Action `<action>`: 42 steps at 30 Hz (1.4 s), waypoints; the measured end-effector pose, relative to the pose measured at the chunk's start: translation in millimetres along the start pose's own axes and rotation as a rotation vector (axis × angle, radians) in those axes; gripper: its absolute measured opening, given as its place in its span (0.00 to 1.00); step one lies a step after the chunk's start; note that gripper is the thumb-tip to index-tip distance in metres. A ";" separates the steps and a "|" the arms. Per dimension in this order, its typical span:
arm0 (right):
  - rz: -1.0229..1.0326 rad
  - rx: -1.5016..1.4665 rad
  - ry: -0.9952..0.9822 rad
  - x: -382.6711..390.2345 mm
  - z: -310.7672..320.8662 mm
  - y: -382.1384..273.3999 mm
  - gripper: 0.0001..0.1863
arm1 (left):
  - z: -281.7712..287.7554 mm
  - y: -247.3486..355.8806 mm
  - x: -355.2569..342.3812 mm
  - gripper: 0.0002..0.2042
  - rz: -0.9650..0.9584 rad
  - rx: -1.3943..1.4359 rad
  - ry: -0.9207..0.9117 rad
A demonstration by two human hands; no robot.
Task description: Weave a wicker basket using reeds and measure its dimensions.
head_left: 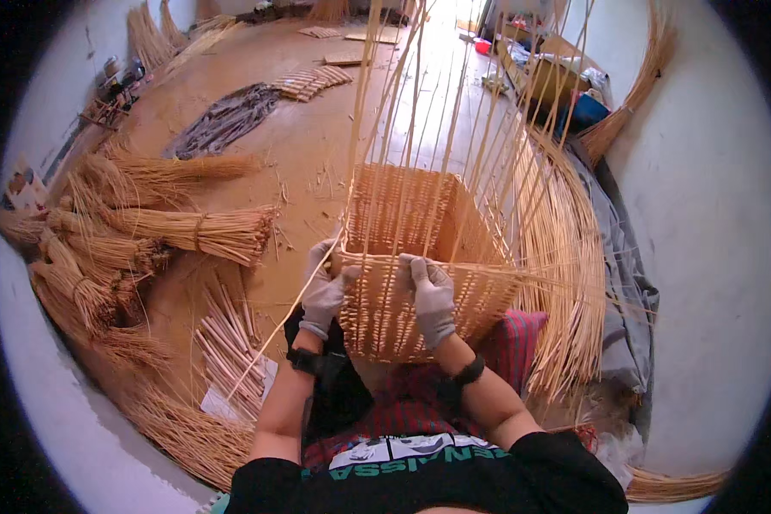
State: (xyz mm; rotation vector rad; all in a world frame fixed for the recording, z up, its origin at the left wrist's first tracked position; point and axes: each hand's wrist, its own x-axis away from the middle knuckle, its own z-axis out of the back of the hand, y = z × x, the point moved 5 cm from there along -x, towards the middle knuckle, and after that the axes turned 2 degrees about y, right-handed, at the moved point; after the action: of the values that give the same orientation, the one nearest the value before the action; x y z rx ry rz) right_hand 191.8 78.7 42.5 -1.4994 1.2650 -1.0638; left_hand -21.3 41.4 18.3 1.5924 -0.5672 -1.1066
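Note:
A square woven wicker basket [480, 291] sits over my lap, tall upright stakes [454, 94] rising from its sides. My gloved left hand [324, 291] is closed on the rim at the front left corner, where a long pale weaving rod [283, 320] runs down to the lower left. My gloved right hand [430, 298] is closed on the front rim, a little right of the left hand, with its thumb near an upright stake. Exactly what each set of fingertips holds is partly hidden behind the weave.
Tied reed bundles [197, 227] and cut sticks [227, 343] lie at left. Long loose rods [557, 283] lie at right beside grey sheeting [625, 308]. A dark crumpled sheet [223, 120], slatted mats [313, 84] and piled items [557, 81] are farther back.

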 end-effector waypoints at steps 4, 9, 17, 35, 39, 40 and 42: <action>0.340 0.251 -0.001 -4.1 -39.3 -72.3 0.12 | -12.6 28.1 -12.1 0.17 0.149 0.196 0.114; 0.787 0.984 -0.013 -49.9 -117.0 -129.2 0.22 | -18.5 37.0 -15.7 0.15 0.257 -0.009 0.198; 0.375 0.343 -0.070 58.2 95.4 22.3 0.18 | -17.8 -31.9 -15.5 0.19 0.199 -0.541 0.093; -0.056 0.394 -0.231 55.9 175.5 202.1 0.13 | 5.8 -30.5 21.9 0.38 0.272 -0.140 -0.011; -0.124 0.099 -0.130 -8.5 171.0 164.6 0.15 | -17.7 -65.9 1.9 0.39 0.256 -0.218 -0.150; -0.281 0.202 -0.143 -35.3 178.6 176.9 0.15 | -16.4 -75.7 -11.3 0.38 0.246 -0.279 -0.103; -0.391 0.559 -0.219 -55.0 181.6 186.4 0.17 | -3.8 -102.6 -37.7 0.38 0.227 -0.394 0.011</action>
State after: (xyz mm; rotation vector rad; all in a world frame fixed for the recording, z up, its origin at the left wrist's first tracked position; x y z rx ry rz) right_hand 316.2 132.7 -186.3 -1.3931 0.4671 -1.3256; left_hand -53.2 106.7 -63.3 1.1623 -0.4747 -0.9685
